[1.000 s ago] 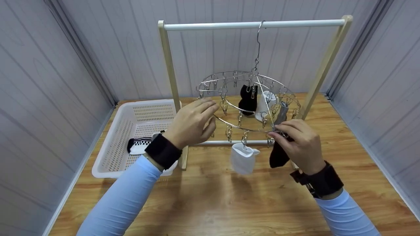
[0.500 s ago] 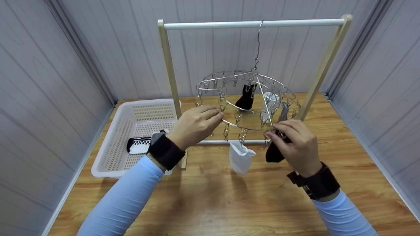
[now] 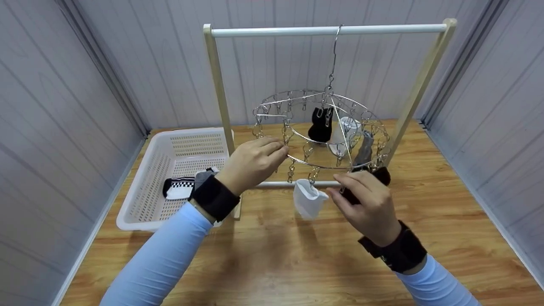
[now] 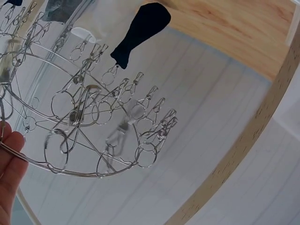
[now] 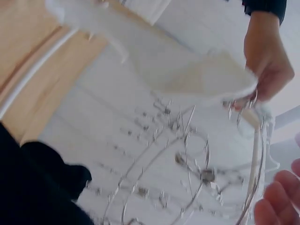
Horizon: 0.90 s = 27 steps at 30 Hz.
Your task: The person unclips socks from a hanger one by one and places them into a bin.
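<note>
A round wire clip hanger point(image 3: 312, 165) hangs by its hook, with socks on some of its clips. My left hand point(image 3: 257, 161) grips the wire rim at the left; its fingertips point(image 4: 13, 150) show on the wire in the left wrist view. My right hand point(image 3: 365, 204) is at the front right, thumb and fingers apart, beside a clipped white sock point(image 3: 308, 199). A black sock point(image 3: 382, 175) is partly hidden behind that hand. Around the right and back hang a grey sock point(image 3: 364, 149), another white sock point(image 3: 348, 127) and another black sock point(image 3: 319, 127).
A white plastic basket point(image 3: 127, 216) stands at the left, holding a checkered black-and-white sock point(image 3: 180, 188) and a grey one point(image 3: 204, 176). The rack's white bar point(image 3: 272, 32) carries the hanger between wooden posts. Grey panel walls enclose the wooden table point(image 3: 289, 263).
My right hand has come off the black sock's clip and moved left and slightly down toward the front white sock. The left hand shifted slightly right, then stayed at the rim. The hanger swayed slightly.
</note>
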Each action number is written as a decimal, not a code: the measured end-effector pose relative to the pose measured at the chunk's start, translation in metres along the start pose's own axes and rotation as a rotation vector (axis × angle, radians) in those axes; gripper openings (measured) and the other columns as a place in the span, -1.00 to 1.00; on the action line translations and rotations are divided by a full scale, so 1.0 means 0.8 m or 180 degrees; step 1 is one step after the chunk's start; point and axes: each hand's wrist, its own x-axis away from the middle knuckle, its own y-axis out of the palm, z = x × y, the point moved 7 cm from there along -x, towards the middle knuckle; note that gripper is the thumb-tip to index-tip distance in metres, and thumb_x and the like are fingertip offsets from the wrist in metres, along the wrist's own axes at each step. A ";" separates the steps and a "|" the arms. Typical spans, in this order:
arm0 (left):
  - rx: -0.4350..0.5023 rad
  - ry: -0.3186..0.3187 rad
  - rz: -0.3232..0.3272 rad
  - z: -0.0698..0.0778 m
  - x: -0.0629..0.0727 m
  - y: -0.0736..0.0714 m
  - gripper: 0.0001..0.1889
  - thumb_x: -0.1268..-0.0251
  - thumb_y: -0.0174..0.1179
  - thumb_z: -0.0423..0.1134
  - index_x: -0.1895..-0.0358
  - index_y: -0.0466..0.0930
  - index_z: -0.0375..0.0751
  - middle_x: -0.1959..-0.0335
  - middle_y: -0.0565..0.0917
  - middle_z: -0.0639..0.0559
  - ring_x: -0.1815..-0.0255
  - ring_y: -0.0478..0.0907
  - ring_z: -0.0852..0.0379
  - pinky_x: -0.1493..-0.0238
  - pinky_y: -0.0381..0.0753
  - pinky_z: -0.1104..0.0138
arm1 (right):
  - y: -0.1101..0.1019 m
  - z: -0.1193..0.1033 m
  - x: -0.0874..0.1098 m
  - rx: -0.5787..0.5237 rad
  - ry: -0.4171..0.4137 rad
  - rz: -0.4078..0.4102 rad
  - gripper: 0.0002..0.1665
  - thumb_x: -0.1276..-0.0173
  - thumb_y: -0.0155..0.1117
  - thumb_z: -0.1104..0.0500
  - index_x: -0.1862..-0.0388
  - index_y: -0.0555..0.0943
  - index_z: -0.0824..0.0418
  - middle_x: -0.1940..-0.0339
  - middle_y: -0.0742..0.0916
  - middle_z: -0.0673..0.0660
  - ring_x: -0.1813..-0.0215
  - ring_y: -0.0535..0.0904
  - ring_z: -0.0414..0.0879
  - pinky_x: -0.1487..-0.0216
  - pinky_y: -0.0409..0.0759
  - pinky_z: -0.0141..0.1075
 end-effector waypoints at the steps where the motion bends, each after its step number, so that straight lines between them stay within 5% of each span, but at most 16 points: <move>1: 0.0001 -0.0004 0.0003 0.000 0.000 0.001 -0.94 -0.51 0.32 -0.41 0.15 0.77 -0.30 0.18 0.88 -0.12 0.08 0.86 -0.06 -0.07 0.85 0.23 | 0.005 -0.002 0.001 -0.0002 0.0027 -0.0105 -0.62 -0.58 0.41 0.05 0.09 0.81 0.41 0.28 0.85 0.25 0.30 0.76 0.13 0.23 0.73 -0.09; 4: -0.0006 -0.0020 0.0006 0.000 0.001 0.003 -0.94 -0.51 0.32 -0.40 0.15 0.77 -0.31 0.18 0.89 -0.11 0.08 0.86 -0.05 -0.09 0.85 0.24 | 0.019 -0.006 0.007 0.0028 0.0093 -0.0399 -0.59 -0.63 0.36 0.03 0.02 0.79 0.41 0.24 0.88 0.25 0.27 0.81 0.11 0.25 0.79 -0.05; 10: -0.0043 -0.0017 0.0029 0.002 0.001 0.004 -0.94 -0.50 0.33 -0.41 0.13 0.78 -0.32 0.18 0.89 -0.15 0.07 0.87 -0.07 -0.14 0.84 0.21 | 0.041 0.000 0.015 0.0113 0.0476 -0.0653 -0.56 -0.27 0.62 0.29 -0.07 0.75 0.48 0.15 0.89 0.32 0.19 0.86 0.13 0.22 0.85 -0.04; 16: -0.0050 -0.0064 0.0019 0.002 0.001 0.005 -0.92 -0.47 0.36 -0.40 0.10 0.79 -0.31 0.13 0.89 -0.17 0.03 0.87 -0.09 -0.15 0.83 0.19 | 0.056 0.012 0.016 0.0090 0.0868 -0.0699 -0.65 -0.32 0.58 0.29 0.00 0.77 0.49 0.23 0.89 0.29 0.27 0.87 0.10 0.28 0.84 -0.06; 27: 0.0007 -0.0150 -0.0022 -0.001 0.004 0.008 -0.92 -0.46 0.37 -0.41 0.09 0.79 -0.31 0.12 0.89 -0.17 0.02 0.87 -0.09 -0.18 0.82 0.20 | 0.074 0.030 0.015 -0.0572 0.1473 -0.0688 -0.75 -0.36 0.55 0.37 0.06 0.78 0.51 0.25 0.89 0.27 0.30 0.87 0.09 0.23 0.87 -0.12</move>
